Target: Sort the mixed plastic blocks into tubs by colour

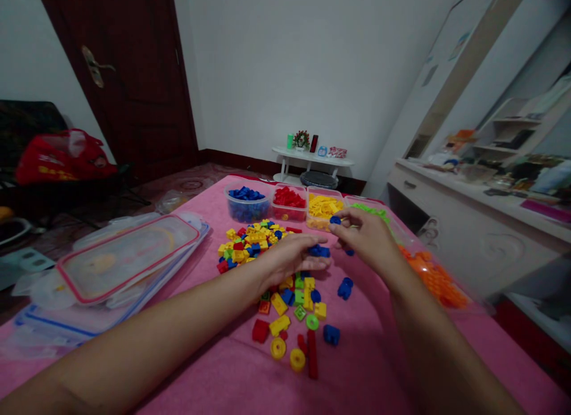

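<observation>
My left hand [289, 255], palm turned inward, is curled around blue building blocks [319, 251]. Facing it, my right hand [368, 235] pinches a small round blue building block [335, 220] between thumb and finger. Another bit of blue shows under its lower fingers, partly hidden. Beneath and behind my left hand spreads a pile of mixed yellow, red, blue and green blocks [243, 248]. On the cloth below my hands lie two blue pieces, one a figure-like block [345, 288] and one a chunky block [331, 335], along with yellow wheels [297, 360] and a long red bar [312, 355].
Along the far edge of the pink-covered table [375, 367] stand clear tubs of blue [247, 210], red [289, 204] and yellow pieces [325, 206]. Containers of green [372, 211] and orange pieces [435, 278] stand at the right. Stacked lids [129, 254] lie left.
</observation>
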Motion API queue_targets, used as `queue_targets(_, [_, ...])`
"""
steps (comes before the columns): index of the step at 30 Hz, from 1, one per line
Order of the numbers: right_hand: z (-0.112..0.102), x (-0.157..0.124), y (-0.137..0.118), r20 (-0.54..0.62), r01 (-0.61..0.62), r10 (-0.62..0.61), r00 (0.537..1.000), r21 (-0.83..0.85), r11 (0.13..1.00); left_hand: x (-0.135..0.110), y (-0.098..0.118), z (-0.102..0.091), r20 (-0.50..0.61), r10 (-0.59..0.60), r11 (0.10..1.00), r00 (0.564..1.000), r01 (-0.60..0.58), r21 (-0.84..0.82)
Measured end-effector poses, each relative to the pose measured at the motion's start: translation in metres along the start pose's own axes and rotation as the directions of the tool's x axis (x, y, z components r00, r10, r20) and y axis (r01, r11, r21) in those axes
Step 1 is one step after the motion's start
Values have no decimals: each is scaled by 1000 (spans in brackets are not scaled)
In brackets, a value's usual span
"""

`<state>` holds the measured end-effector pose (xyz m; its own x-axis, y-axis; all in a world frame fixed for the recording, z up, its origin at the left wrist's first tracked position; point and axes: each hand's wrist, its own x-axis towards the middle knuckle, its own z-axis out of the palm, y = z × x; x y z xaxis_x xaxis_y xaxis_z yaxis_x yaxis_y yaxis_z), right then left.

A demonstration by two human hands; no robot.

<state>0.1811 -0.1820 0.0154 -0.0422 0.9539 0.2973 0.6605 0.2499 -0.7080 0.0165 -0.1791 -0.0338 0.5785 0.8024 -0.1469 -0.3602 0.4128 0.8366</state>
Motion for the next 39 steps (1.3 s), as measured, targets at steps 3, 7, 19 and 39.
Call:
queue_targets(3, [11,-6,-11,53,106,-107,993,21,994,1,0,-3,95,-118,950,988,140,-279])
queue_targets(7, [14,-9,-16,24,171,-172,985,19,985,3,-3,-9,171,-115,903,979,175,-393])
queue_targets(19, [-7,-4,-13,-87,123,-127,988,-50,991,39,138,-70,-402,472,825,784,-234,514])
queue_targets(39, [-13,-2,34,559,153,134,818,-438,886,0,42,-39,221,67,-613,973,-135,779])
